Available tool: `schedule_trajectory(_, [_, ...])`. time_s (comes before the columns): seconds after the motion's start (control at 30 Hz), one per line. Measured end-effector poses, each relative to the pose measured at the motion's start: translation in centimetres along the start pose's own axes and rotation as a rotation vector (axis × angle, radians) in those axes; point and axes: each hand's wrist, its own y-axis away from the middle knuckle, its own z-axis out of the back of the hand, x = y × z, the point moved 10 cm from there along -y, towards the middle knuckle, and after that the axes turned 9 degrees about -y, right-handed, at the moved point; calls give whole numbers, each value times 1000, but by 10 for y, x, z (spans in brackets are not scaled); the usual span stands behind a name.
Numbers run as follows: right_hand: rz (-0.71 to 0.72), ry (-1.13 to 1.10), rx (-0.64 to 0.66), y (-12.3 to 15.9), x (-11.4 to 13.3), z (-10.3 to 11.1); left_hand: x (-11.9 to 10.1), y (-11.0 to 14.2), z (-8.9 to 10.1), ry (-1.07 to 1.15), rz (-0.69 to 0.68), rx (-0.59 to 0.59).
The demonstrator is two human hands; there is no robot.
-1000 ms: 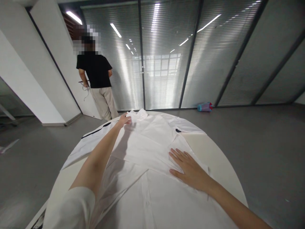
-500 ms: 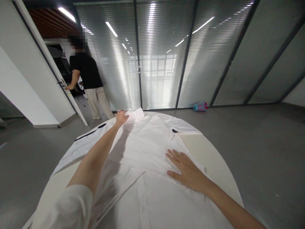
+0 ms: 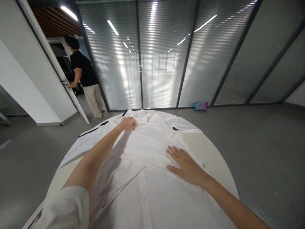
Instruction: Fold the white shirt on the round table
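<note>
A white button-up shirt [image 3: 152,149] lies spread over a round pale table [image 3: 209,152], its button strip running toward me and its collar at the far edge. My left hand [image 3: 128,123] is closed, with curled fingers at the shirt's collar; what exactly lies under the fingers is hidden. My right hand [image 3: 182,165] rests flat on the shirt's right side, fingers spread. White cloth with black edging [image 3: 92,135] sticks out at the left, and more cloth with a small black patch [image 3: 175,128] shows at the far right of the shirt.
A person in a black top [image 3: 83,68] stands at the back left with a hand on a door [image 3: 77,105]. Glass partitions with blinds [image 3: 159,79] line the back. A blue and red basket-like object [image 3: 201,106] lies on the grey floor.
My left hand has moved a little right and nearer to me along the collar, and black edging now shows behind it. The right hand stays on the shirt. The person has shifted slightly toward the doorway.
</note>
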Motion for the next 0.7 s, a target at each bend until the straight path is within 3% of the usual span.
schedule_trajectory(0.23, [1, -12, -5, 1, 1, 1, -16, -29, 11, 58, 144, -98])
schedule_trajectory(0.5, [12, -24, -3, 1, 2, 2, -53, -36, -50, 155, 40, 99])
schedule_trajectory(0.6, [10, -18, 4, 2, 3, 2, -52, -37, -55, 174, 43, 119])
schedule_trajectory(0.7, [6, -17, 6, 1, 3, 2, -42, -38, -47, 180, 113, 74])
